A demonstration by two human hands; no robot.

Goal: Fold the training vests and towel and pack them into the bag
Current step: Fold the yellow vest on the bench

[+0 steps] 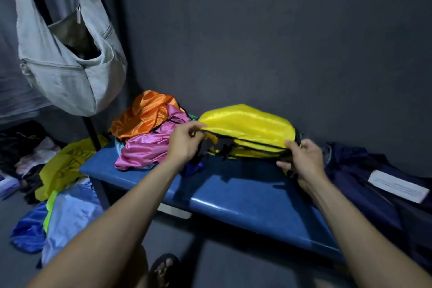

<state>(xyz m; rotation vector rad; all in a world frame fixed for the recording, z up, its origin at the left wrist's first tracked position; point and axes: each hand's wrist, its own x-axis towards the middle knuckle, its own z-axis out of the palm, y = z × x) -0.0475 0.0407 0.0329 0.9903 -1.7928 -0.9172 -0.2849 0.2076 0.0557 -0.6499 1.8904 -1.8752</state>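
The yellow vest (245, 128) hangs just above the blue bench (233, 189), its left edge pinched by the left hand (184, 142), its right end gripped by the right hand (301, 159). To fold it well, I'd keep both edges level and taut, then lay it flat before halving.

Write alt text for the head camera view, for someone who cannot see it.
Both hands hold a yellow training vest just above a blue bench, the left hand pinching one end and the right hand gripping the other. A pile of orange and pink vests lies at the bench's left end, and a grey bag hangs above it.
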